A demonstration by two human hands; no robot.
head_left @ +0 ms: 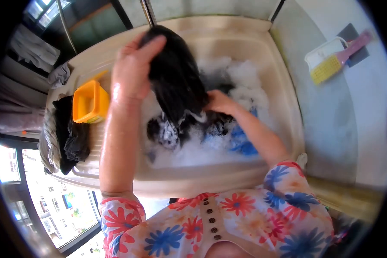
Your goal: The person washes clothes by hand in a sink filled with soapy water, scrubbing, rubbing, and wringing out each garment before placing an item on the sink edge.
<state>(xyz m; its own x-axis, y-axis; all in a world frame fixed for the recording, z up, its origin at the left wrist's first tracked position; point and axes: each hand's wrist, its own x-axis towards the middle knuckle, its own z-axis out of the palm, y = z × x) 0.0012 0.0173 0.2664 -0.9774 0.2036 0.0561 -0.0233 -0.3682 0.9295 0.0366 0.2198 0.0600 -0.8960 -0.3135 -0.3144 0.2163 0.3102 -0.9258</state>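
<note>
A dark wet cloth hangs between my two hands over the sink basin. Up by the tap, my left hand grips its upper end between thumb and fingers. Lower down on the right, my right hand holds its bottom edge, fingers closed and partly hidden by the fabric. White suds fill the basin below, around a black-and-white soaked cloth and a blue cloth.
The metal tap rises behind the cloth. On the left ledge sit an orange container and dark clothes. A yellow brush with a pink handle hangs on the right wall. A window is at lower left.
</note>
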